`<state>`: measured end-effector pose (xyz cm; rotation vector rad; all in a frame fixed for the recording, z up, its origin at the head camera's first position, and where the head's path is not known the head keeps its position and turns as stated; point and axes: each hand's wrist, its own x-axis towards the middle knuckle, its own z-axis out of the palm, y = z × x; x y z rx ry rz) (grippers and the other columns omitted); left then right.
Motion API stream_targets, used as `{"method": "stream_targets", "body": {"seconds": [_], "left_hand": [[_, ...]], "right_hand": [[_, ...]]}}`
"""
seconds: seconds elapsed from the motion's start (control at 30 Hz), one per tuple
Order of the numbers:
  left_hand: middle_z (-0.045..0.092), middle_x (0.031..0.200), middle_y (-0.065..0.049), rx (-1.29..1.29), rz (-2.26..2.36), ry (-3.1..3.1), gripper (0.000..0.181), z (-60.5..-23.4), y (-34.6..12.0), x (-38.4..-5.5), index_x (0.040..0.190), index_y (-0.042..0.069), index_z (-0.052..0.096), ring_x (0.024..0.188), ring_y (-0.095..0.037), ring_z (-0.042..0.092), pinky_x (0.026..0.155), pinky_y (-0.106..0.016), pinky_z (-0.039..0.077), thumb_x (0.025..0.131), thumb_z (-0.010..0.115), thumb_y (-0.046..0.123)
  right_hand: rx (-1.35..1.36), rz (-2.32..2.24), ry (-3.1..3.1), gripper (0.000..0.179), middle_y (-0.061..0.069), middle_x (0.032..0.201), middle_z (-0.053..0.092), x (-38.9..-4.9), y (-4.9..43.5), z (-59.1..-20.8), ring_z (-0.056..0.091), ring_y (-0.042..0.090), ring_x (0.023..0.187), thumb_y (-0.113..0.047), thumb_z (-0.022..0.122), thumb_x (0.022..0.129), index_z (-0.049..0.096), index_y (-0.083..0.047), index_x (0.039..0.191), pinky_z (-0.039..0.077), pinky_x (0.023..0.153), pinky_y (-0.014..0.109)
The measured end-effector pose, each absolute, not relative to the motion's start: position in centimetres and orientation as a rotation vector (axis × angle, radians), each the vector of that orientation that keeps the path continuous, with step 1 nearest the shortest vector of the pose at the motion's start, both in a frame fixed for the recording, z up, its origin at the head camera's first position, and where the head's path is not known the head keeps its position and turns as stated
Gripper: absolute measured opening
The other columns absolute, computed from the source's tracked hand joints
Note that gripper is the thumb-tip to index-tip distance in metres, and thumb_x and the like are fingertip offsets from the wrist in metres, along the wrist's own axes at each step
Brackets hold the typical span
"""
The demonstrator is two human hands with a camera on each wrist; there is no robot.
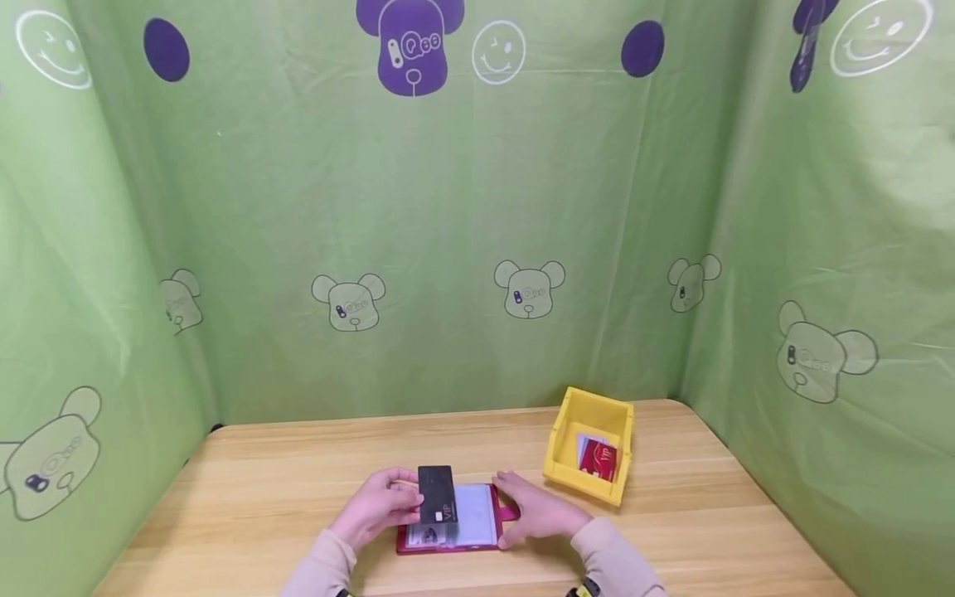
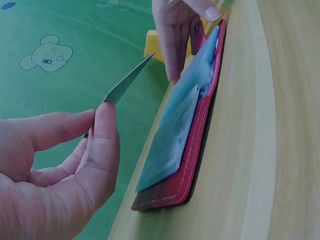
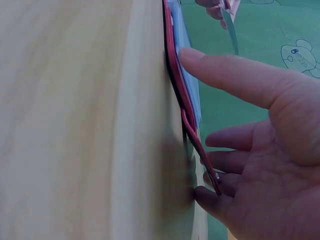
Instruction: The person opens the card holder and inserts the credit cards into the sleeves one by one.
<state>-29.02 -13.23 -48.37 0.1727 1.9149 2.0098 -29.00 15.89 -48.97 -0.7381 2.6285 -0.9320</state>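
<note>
My left hand (image 1: 380, 503) pinches a black VIP card (image 1: 437, 494) between thumb and fingers. In the left wrist view the card (image 2: 127, 82) is seen nearly edge-on, tilted above an open red card holder (image 2: 172, 192). Clear plastic sleeves (image 1: 475, 514) fill the holder, and a small picture shows in the left one. At the holder's right edge is my right hand (image 1: 540, 507), fingers spread and loosely bent around its strap (image 1: 510, 513). The right wrist view puts the thumb at the edge of the sleeves, with the strap (image 3: 202, 152) close to the other fingers.
A yellow bin (image 1: 563, 439) stands at the back right of the wooden table (image 1: 298, 464). Inside it lie a red VIP card (image 1: 599, 460) and a paler card. A green patterned curtain (image 1: 440, 191) surrounds the table at the back and sides.
</note>
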Motion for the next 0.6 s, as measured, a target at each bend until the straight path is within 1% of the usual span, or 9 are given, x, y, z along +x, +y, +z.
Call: {"method": "stream_targets", "body": {"seconds": [0.33,0.6], "left_hand": [[0.061,0.091,-0.01,0.183,1.969,1.935,0.038,-49.3,-13.8,-29.0,0.119,-0.013,0.046,0.077,-0.017,0.064,0.072,-0.029,0.063,0.085,0.06,-0.005],[0.061,0.09,-0.011,0.154,1.965,1.943,0.034,-49.8,-13.3,-28.8,0.115,-0.011,0.047,0.078,-0.019,0.064,0.075,-0.033,0.063,0.084,0.061,-0.006]], "right_hand": [[-0.713,-0.896,2.631,0.098,0.028,0.157,0.024,-28.9,15.7,-49.4,0.023,0.048,0.145,-0.026,0.083,0.067,0.035,0.005,0.146,0.02,0.118,0.066],[-0.707,-0.894,2.643,0.097,0.029,0.157,0.024,-28.8,15.6,-49.4,0.024,0.049,0.144,-0.025,0.083,0.066,0.036,0.006,0.146,0.021,0.117,0.067]]}}
